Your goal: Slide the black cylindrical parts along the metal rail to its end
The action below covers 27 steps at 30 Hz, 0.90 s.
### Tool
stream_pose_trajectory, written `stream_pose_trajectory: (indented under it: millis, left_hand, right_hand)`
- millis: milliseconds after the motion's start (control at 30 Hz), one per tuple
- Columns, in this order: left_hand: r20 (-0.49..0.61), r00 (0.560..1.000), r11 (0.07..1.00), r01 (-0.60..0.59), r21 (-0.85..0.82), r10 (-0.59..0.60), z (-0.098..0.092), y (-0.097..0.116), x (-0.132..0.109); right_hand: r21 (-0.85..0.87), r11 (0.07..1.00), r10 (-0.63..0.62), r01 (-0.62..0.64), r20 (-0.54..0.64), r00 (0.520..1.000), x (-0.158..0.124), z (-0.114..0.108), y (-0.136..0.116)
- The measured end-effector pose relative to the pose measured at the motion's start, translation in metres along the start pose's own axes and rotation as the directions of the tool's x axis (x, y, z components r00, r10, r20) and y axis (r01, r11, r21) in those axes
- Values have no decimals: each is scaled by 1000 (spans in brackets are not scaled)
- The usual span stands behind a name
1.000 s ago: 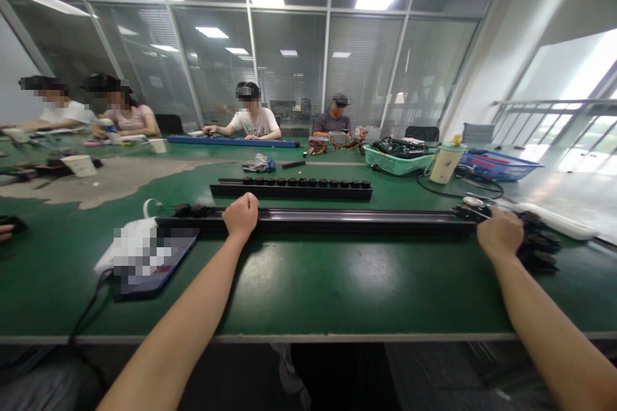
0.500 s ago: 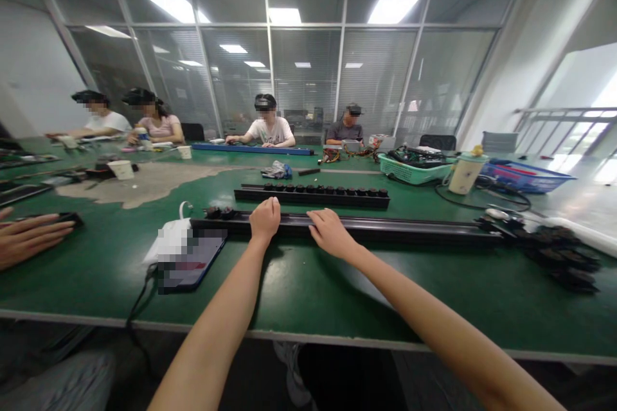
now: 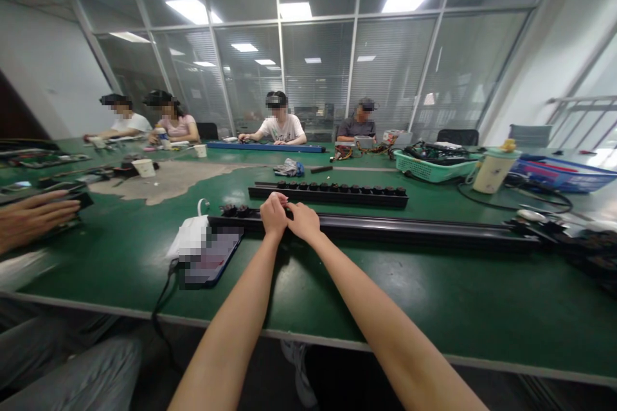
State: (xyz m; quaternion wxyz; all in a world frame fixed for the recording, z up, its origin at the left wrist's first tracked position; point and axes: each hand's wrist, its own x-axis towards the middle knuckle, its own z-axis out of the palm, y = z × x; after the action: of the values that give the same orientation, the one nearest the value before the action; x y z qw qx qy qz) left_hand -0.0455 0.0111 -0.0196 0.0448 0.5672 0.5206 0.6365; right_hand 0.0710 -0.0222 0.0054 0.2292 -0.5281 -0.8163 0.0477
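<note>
A long black channel rail (image 3: 409,228) lies across the table in front of me. My left hand (image 3: 274,215) is closed in a pinch over the left part of the rail. Beside it, touching or nearly so, my right hand (image 3: 303,221) has its fingers curled in over the same spot. Whatever the fingers of both hands grip is hidden. Small black modules (image 3: 234,210) sit in the rail's left end. Behind it stands a shorter black rail (image 3: 328,198) with several round black modules in a row.
A phone (image 3: 219,260) and a white pouch-like item (image 3: 189,236) lie left of my arms. A co-worker's hand (image 3: 41,215) works at far left. Black parts (image 3: 590,257) are heaped at right. Behind are a green basket (image 3: 424,168), a cup (image 3: 492,170) and a blue basket (image 3: 569,173).
My right hand has moved left along the rail to meet my left hand. The view has shifted, so things on the table appear further right.
</note>
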Motion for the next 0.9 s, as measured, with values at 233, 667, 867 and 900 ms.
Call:
stream_pose_trajectory:
  millis: [233,667,867,900]
  left_hand:
    - [-51,998,831,-12,556,49,-20,16,5]
    - [-410,890,666,431,609,-201,-40,-5,14]
    - [-418,897,683,397,613,-145,-39,-1,11]
    - [-402,905,686,379,621,-135,-38,1,10]
  right_hand:
    - [67,998,-6,5,17,1000,2,-1,2]
    - [160,987,-5,1,26,1000,-12,-16,26]
    - [207,978,-26,20,27,999,-21,-27,57]
    - [214,977,-30,25,21,999,-23,-29,63]
